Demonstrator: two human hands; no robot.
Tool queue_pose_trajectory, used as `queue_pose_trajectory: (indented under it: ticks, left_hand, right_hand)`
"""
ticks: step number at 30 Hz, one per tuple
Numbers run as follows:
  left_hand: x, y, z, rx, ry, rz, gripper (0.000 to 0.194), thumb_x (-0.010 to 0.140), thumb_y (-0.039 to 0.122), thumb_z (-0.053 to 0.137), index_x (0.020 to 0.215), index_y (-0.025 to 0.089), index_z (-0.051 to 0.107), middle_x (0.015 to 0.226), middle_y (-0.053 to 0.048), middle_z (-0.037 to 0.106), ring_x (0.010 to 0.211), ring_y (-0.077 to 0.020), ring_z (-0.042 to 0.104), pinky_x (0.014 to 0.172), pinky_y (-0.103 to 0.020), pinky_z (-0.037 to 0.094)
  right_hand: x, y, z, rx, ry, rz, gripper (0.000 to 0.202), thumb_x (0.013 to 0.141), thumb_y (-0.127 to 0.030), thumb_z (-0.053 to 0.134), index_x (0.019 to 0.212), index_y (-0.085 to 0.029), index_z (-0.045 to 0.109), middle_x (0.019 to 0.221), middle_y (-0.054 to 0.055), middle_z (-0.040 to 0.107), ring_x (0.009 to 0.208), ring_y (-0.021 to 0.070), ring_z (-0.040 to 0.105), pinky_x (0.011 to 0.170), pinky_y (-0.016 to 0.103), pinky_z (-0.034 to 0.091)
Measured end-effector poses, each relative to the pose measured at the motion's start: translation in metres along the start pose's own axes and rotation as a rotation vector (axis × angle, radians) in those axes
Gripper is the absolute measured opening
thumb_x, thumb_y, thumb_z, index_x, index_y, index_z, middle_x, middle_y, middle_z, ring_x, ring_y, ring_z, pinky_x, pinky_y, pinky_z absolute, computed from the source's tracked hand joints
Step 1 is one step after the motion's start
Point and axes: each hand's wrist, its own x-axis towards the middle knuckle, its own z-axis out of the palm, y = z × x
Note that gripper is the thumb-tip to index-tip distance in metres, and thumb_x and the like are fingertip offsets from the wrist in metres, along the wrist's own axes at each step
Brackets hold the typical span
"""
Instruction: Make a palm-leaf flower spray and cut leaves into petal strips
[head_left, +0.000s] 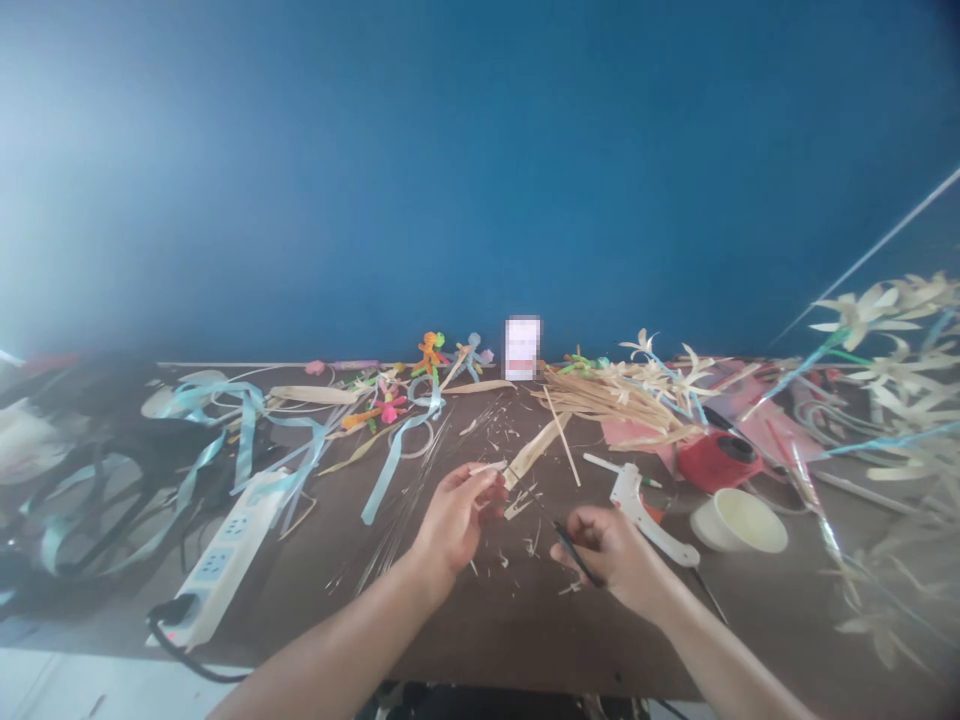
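Near the middle of the dark table [465,640], my left hand [459,515] is closed in a pinch on a small pale strip [491,467]. My right hand [606,560] is closed around a slim black tool [576,552], whose tip points up and left toward my left hand. A gap separates the two hands. Between and beyond them lie small pale scraps [531,545] and a wide straw-coloured strip [540,452]. A white glue gun [649,515] rests just past my right hand.
At left are a white power strip [232,560] with a black plug and light blue ribbons [386,475]. Right of the hands are a white cup [739,522], a red object [716,460] and pale flowers on stems [862,315]. Dried strips [615,405] lie near the blue wall.
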Motion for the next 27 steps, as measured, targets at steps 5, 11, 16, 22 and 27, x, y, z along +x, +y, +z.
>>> queue_pose_trajectory:
  ticks: [5, 11, 16, 22, 27]
  left_hand:
    - [0.000, -0.006, 0.008, -0.162, 0.097, -0.012, 0.014, 0.065, 0.020, 0.064, 0.076, 0.014, 0.058, 0.077, -0.004, 0.061, 0.067, -0.0116, 0.060, 0.047, -0.016, 0.044]
    - [0.001, -0.009, 0.008, -0.177, 0.089, -0.042, 0.012, 0.065, 0.017, 0.064, 0.074, 0.013, 0.057, 0.078, -0.005, 0.063, 0.071, -0.0142, 0.061, 0.045, -0.017, 0.045]
    - [0.000, -0.010, 0.010, -0.198, 0.103, -0.047, 0.010, 0.064, 0.016, 0.064, 0.069, 0.015, 0.055, 0.078, -0.004, 0.064, 0.073, -0.0148, 0.061, 0.045, -0.017, 0.045]
    - [-0.001, -0.012, 0.012, -0.200, 0.113, -0.082, 0.011, 0.062, 0.015, 0.065, 0.069, 0.014, 0.057, 0.077, -0.003, 0.064, 0.072, -0.0135, 0.061, 0.044, -0.016, 0.046]
    - [0.002, -0.015, 0.009, -0.183, 0.088, -0.097, 0.013, 0.063, 0.015, 0.065, 0.074, 0.012, 0.060, 0.077, -0.004, 0.064, 0.074, -0.0141, 0.061, 0.045, -0.015, 0.047]
  right_hand:
    - [0.001, 0.005, 0.009, 0.016, 0.033, -0.008, 0.031, 0.063, -0.031, 0.066, 0.056, -0.017, 0.039, 0.044, -0.008, 0.037, 0.041, 0.0050, 0.033, 0.038, 0.017, 0.023]
    - [-0.001, 0.003, 0.013, 0.094, 0.030, -0.006, 0.033, 0.061, -0.030, 0.067, 0.054, -0.017, 0.038, 0.044, -0.009, 0.035, 0.039, 0.0043, 0.032, 0.037, 0.016, 0.025]
    - [0.001, 0.009, 0.016, 0.145, 0.028, 0.003, 0.035, 0.061, -0.033, 0.067, 0.054, -0.018, 0.037, 0.042, -0.009, 0.037, 0.038, 0.0044, 0.034, 0.038, 0.016, 0.028]
    - [0.001, 0.013, 0.017, 0.143, 0.038, 0.027, 0.036, 0.059, -0.039, 0.067, 0.055, -0.018, 0.038, 0.041, -0.009, 0.040, 0.037, 0.0048, 0.034, 0.038, 0.017, 0.029]
    - [-0.002, 0.015, 0.015, 0.094, 0.070, 0.012, 0.038, 0.058, -0.040, 0.067, 0.053, -0.018, 0.036, 0.043, -0.009, 0.033, 0.039, 0.0041, 0.030, 0.037, 0.016, 0.027]
